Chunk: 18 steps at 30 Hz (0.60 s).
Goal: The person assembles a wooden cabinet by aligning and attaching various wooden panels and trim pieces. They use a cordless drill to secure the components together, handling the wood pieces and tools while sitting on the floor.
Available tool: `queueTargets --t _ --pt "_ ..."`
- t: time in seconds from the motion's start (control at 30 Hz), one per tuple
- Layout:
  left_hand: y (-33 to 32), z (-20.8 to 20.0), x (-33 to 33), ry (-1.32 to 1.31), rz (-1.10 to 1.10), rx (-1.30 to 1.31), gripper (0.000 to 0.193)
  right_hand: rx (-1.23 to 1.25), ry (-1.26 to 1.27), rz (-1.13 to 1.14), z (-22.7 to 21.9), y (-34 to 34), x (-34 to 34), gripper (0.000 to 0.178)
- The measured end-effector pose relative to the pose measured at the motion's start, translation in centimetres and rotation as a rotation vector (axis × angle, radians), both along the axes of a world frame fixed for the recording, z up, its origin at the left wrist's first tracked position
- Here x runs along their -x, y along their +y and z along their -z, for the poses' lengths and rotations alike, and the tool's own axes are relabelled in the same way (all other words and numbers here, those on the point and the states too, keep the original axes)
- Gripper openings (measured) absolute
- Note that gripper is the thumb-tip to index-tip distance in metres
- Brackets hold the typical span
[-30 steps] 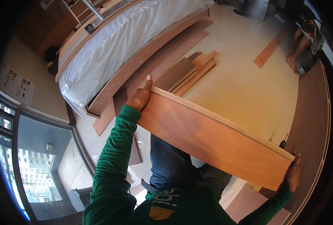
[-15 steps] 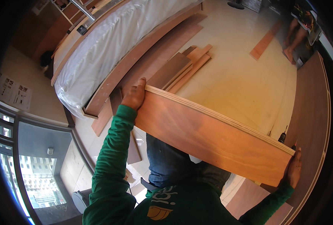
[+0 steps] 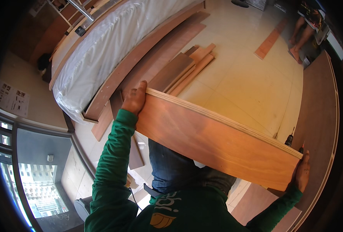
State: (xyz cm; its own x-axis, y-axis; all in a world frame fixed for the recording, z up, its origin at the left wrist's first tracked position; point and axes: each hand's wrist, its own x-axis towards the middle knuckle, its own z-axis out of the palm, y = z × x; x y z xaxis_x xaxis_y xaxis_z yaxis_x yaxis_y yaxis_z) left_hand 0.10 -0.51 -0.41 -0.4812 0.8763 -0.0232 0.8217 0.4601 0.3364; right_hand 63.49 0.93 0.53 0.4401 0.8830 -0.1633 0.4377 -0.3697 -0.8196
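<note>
A reddish-brown plywood board (image 3: 217,143) with a pale layered edge spans the space in front of my body, sloping down to the right. My left hand (image 3: 135,99) grips its left end, thumb near the upper corner. At the opposite end, my right hand (image 3: 302,173) presses round the short edge; part of its fingers is hidden behind the board. Just past that right end lie a dark drill (image 3: 289,140) and a small tool with a reddish tip (image 3: 302,148). Close beside my right hand stands a large wooden panel (image 3: 318,116).
Several stacked planks (image 3: 175,71) lie on the tiled floor beyond my left hand. A long piece covered in clear plastic sheeting (image 3: 90,58) curves along the left. A single plank (image 3: 271,38) rests farther off, near another person's legs (image 3: 299,40). A glass door (image 3: 44,170) is at the left.
The view has shifted slightly, so the surroundings sit a little further left. Both hands keep hold of the board, which stays in nearly the same position.
</note>
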Motion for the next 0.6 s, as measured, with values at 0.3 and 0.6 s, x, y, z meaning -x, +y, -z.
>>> queueTargets --t 0.3,0.6 --pt "0.0 -0.3 0.3 0.037 0.041 0.035 0.036 -0.075 -0.121 -0.002 0.3 -0.1 0.3 0.069" --pt "0.5 -0.1 0.4 0.029 0.031 0.069 0.03 0.049 -0.034 -0.006 0.0 0.3 -0.3 0.069"
